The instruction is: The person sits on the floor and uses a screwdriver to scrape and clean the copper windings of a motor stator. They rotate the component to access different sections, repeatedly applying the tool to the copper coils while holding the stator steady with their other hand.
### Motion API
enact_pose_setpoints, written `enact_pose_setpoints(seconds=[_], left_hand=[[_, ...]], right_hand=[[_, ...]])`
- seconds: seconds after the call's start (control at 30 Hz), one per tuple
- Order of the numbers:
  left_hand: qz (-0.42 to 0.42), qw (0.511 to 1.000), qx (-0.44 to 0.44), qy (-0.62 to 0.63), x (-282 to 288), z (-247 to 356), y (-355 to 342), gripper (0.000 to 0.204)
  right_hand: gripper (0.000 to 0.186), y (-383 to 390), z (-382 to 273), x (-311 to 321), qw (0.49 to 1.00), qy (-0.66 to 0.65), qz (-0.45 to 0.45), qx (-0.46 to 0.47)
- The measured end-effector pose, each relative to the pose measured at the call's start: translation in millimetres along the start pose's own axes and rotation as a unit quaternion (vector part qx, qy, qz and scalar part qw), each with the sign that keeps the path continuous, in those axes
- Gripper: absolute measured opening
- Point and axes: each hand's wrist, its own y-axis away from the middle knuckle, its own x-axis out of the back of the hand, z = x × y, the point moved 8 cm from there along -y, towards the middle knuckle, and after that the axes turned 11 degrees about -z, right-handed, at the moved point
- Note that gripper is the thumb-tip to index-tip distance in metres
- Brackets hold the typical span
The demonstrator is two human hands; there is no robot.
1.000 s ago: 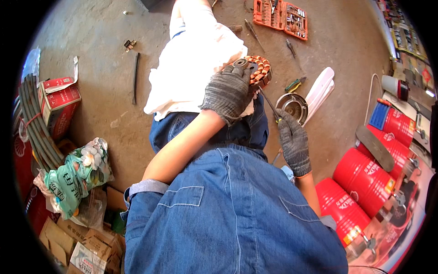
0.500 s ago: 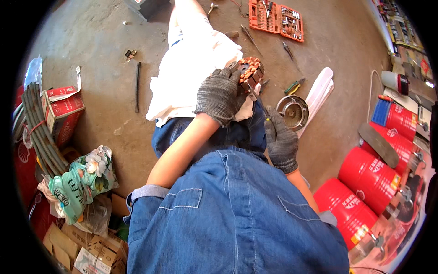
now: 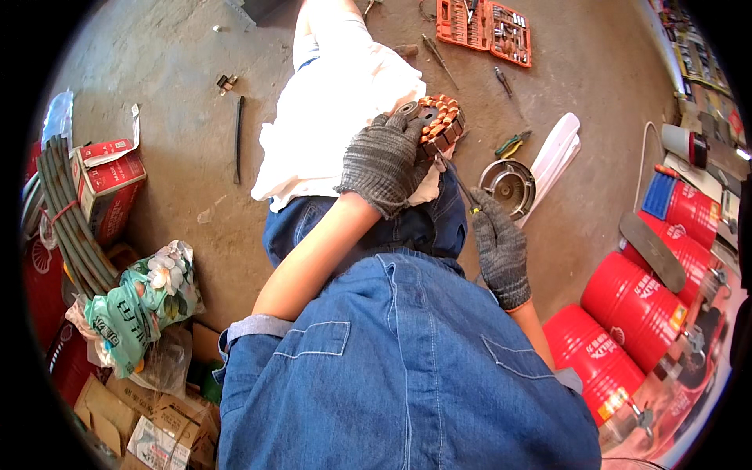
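The floor point(image 3: 180, 188) is bare, stained concrete, brightly and evenly lit. An open orange socket set case point(image 3: 483, 21) lies at the top, with loose screwdrivers point(image 3: 439, 59) near it. Red metal cans point(image 3: 634, 301) stand in a row along the right edge. At the left, a bundle of grey hoses point(image 3: 66, 215) lies beside a red cardboard box point(image 3: 106, 176), with plastic bags point(image 3: 137, 309) and flattened cartons point(image 3: 133, 415) below.
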Motion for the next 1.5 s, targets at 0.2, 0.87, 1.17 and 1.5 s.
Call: enact_pose_setpoints(seconds=[0.2, 0.87, 1.17, 1.5], left_hand=[[0.006, 1.000, 0.000, -0.010, -0.8, -0.7, -1.7, 0.052], [-0.027, 0.999, -0.009, 0.015, 3.2, 5.7, 0.2, 0.046], [-0.044, 0.999, -0.001, 0.020, 2.3, 5.7, 1.0, 0.043], [-0.014, 1.000, -0.021, 0.000, -4.2, 8.6, -1.4, 0.045]], right_hand=[[0.031, -6.2, 0.0, 0.5, 0.998, 0.017, -0.038, -0.051], [0.034, -2.7, 2.9, 18.6, 0.993, -0.040, -0.079, -0.074], [0.031, -1.1, 0.5, 10.7, 0.992, -0.053, -0.080, -0.077], [0.033, 3.4, 2.5, 3.1, 0.994, 0.082, -0.021, -0.068]])
